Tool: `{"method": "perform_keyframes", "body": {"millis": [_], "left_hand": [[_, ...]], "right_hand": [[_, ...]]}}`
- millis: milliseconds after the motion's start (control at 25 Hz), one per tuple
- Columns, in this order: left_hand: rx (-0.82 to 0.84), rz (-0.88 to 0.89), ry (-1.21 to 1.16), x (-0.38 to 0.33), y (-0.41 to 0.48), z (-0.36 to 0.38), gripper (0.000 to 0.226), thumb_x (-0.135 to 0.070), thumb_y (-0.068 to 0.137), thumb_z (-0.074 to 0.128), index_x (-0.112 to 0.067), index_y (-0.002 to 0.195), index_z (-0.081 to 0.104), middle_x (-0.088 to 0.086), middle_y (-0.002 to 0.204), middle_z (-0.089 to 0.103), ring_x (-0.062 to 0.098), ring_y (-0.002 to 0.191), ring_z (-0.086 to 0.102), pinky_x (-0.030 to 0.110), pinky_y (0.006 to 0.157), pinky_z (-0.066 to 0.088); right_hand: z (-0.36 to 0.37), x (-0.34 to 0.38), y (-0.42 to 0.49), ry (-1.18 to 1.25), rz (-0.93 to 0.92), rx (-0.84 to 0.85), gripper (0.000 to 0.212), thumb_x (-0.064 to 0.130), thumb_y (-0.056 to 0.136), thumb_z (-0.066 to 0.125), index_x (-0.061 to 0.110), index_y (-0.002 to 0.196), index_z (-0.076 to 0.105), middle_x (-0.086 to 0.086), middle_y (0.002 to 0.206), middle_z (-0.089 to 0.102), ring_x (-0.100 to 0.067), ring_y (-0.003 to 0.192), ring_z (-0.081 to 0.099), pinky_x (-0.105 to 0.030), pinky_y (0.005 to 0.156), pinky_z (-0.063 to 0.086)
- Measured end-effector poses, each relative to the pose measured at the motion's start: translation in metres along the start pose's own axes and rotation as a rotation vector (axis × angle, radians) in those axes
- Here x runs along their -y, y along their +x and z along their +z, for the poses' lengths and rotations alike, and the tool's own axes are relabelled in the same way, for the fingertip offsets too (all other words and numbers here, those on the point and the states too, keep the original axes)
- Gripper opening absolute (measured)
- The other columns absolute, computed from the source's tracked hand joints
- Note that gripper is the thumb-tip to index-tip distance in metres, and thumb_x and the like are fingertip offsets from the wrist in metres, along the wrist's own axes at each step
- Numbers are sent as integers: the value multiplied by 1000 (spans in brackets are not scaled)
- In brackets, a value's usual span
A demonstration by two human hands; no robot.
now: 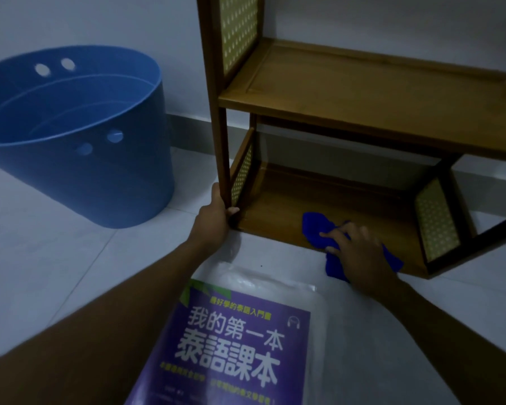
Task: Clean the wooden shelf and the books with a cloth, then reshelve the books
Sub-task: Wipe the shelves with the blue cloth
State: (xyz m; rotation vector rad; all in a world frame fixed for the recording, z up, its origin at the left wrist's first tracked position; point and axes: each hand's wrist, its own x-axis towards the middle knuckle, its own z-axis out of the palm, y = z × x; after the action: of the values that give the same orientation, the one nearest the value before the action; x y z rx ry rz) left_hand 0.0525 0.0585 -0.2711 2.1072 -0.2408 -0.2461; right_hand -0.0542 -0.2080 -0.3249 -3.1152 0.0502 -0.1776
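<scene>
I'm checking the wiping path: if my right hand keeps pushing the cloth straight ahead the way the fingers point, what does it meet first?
The right hand points up-left across the bottom board of the wooden shelf. That board looks bare, so the blue cloth would probably first reach the shelf's back-left corner, though depth is unclear.

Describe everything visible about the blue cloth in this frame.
The blue cloth is a bright, soft-looking rag, crumpled rather than folded. It lies on the front edge of the wooden shelf's bottom board, one end hanging over onto the floor. The right hand presses down on its middle, fingers spread across it. Nothing else touches it.
</scene>
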Motion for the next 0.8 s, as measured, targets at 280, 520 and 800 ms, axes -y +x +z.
{"method": "perform_keyframes", "body": {"millis": [280, 520, 800], "left_hand": [[-9, -28, 31, -2, 5, 0, 49, -18, 98, 44, -13, 140, 18, -1, 103, 50, 11, 84, 50, 28, 76, 39], [3, -28, 39, 1, 7, -1, 50, -18, 98, 45, -13, 140, 18, 0, 103, 50, 13, 86, 50, 28, 77, 39], [65, 38, 102, 10, 11, -9, 55, -16, 95, 49, -13, 142, 20, 1, 112, 51, 15, 99, 50, 23, 79, 42]], "right_hand": [[-2, 18, 1, -140, 220, 98, 36, 42, 98, 37, 19, 125, 45, -11, 130, 43, -30, 115, 42, -42, 94, 34], [3, 80, 41, -12, 63, 106, 37, 42, 100, 26, 21, 129, 39, -10, 132, 38, -28, 117, 38, -43, 95, 30], [0, 123, 82, 373, 151, 222, 47, 46, 97, 38, 30, 141, 31, -6, 145, 22, -28, 131, 23, -46, 110, 20]]}}
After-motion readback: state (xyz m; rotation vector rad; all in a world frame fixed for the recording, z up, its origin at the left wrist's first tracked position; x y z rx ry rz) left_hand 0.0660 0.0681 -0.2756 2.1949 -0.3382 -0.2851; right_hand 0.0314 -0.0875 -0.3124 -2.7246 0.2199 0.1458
